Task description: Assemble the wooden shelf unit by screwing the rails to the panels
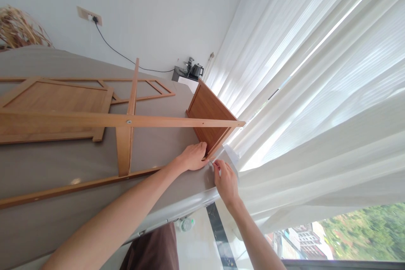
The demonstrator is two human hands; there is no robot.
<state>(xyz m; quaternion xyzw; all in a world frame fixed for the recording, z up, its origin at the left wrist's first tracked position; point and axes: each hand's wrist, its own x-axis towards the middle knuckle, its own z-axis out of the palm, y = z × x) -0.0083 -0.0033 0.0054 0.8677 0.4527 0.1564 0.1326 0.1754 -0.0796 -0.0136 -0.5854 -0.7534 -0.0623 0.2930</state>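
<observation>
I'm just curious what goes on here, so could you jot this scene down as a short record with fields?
Left hand: grips the near corner of the standing wooden panel
Right hand: pinches a thin metal piece, too small to identify
Lying flat: framed wooden panel
Surface: grey-covered table
Background: black kettle, white curtains

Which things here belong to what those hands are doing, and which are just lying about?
In the job:
wooden frame
end panel, its corner held by the left hand
thin item pinched in the right hand
loose wooden panel, probably: similar wood

Just about:
dark jug
wall socket
white curtains
dried stalks
bottle
</observation>
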